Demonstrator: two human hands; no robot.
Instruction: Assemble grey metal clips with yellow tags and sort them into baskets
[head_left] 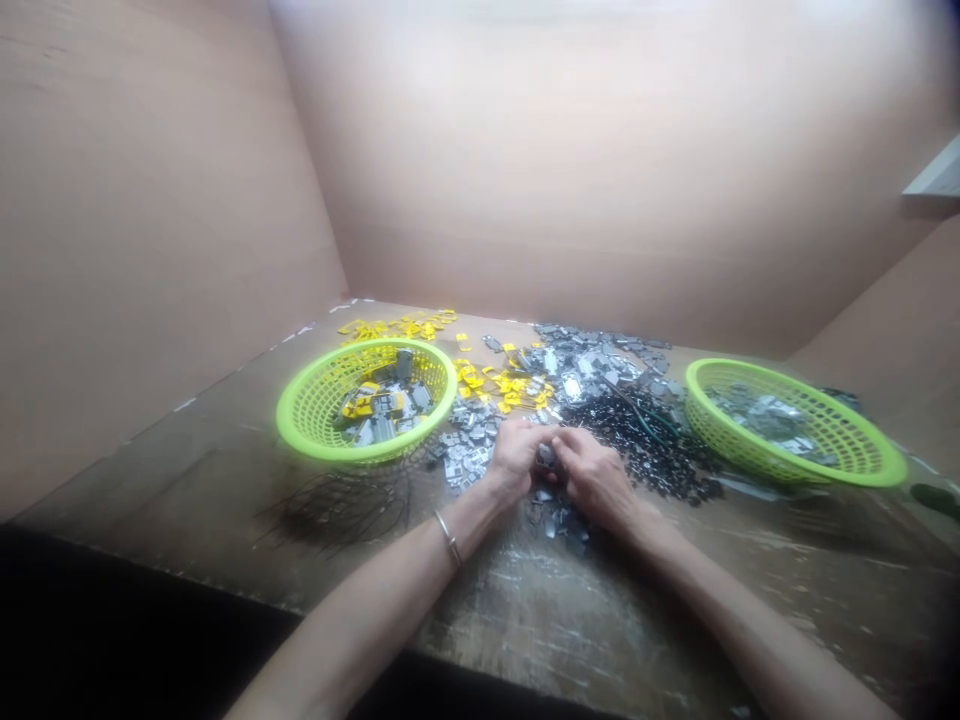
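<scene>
My left hand [516, 455] and my right hand [596, 475] meet at the middle of the table, fingers curled together round a small grey part [545, 456]. Both hands pinch it from either side. A thin bracelet [449, 538] sits on my left wrist. Under and around the hands lie several loose grey parts [469, 450] and a heap of small black pieces [652, 455]. Yellow clips [502, 385] are scattered just beyond the hands.
A green basket [300, 425] at the left holds grey and yellow parts. A second green basket [870, 470] at the right holds grey parts. More grey parts [600, 360] and yellow clips [397, 327] lie farther back. Brown cardboard walls [150, 250] enclose the table.
</scene>
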